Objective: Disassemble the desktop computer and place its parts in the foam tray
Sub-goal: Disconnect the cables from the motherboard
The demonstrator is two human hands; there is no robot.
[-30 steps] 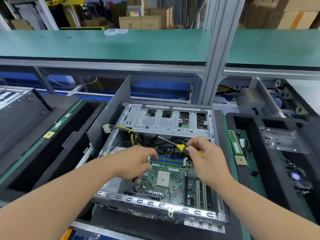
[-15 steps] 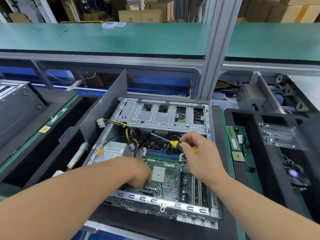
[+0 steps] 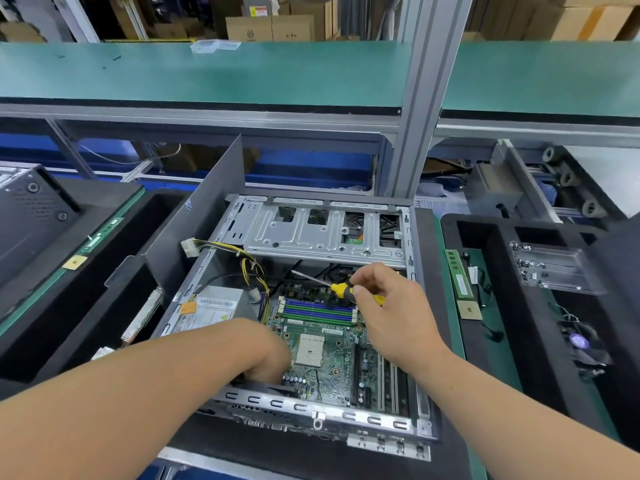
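Foam tray [image 3: 114, 271], black, is seen at nine o'clock. Centred is the opened computer case [image 3: 311, 237], its green motherboard [image 3: 332, 358] exposed; label print is unreadable. The left hand [image 3: 266, 355] is tucked low inside, its grip hidden. A yellow-handled screwdriver [image 3: 341, 289] is pinched by the right hand [image 3: 388, 306]. A memory stick [image 3: 459, 273] lies at three o'clock.

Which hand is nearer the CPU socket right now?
Left. The left hand is right beside the CPU socket, on its left. The right hand holds the screwdriver farther back, above the RAM slots.
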